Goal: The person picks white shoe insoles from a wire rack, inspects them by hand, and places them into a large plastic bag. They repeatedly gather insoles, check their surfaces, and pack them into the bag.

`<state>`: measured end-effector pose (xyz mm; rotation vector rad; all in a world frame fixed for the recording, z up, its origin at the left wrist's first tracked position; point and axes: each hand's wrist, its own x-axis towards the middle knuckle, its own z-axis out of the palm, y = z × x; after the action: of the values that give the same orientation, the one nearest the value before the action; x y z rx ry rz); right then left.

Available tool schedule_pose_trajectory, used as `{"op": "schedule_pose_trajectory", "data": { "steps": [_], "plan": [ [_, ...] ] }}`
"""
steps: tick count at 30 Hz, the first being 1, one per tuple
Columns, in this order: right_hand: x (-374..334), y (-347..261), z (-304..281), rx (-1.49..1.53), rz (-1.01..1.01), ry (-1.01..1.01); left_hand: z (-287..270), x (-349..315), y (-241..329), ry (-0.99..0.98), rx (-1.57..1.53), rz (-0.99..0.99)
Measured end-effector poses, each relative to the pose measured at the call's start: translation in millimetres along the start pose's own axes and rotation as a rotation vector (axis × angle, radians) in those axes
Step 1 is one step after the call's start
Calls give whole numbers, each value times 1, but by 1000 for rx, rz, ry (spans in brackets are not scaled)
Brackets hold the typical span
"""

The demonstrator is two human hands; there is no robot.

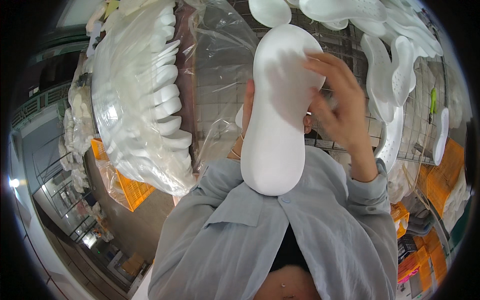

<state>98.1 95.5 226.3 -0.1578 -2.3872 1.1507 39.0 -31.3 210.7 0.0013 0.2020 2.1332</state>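
Note:
A white foam insole (275, 145) stands upright before my chest, its smooth side facing me. My left hand (248, 107) grips it from behind, with fingers showing at the left edge and a fingertip at the right edge; most of that hand is hidden. Over the upper right edge hovers my right hand (345, 100), its fingers apart and slightly blurred. It casts a shadow on the insole, and whether the fingertips touch the surface I cannot tell.
On the left a clear plastic bag (125, 100) holds a row of stacked white insoles (169, 107). Several loose perforated insoles (380, 75) lie on a wire rack (340, 42) at the right. Orange crates (132, 187) stand on both sides. A green-handled tool (433, 102) is at far right.

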Motion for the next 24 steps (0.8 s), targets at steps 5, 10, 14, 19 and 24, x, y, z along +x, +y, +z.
{"op": "schedule_pose_trajectory", "data": {
  "steps": [5, 10, 14, 19, 24],
  "plan": [
    [-8, -43, 10, 255, -285, -637, 8, -1, 1, 260, 179, 37],
    [-48, -12, -8, 895, 531, -162, -56, -30, 42, 182, -104, -283],
    [-55, 4, 6, 225, 355, -57, -61, -40, 30, 145, 34, -210],
    [-37, -11, 18, 127, 127, -26, -37, -39, 23, 447, 235, -113],
    [-34, -13, 9, -16, 25, -80, -40, -39, 29, 385, 233, -120]
  ]
}}
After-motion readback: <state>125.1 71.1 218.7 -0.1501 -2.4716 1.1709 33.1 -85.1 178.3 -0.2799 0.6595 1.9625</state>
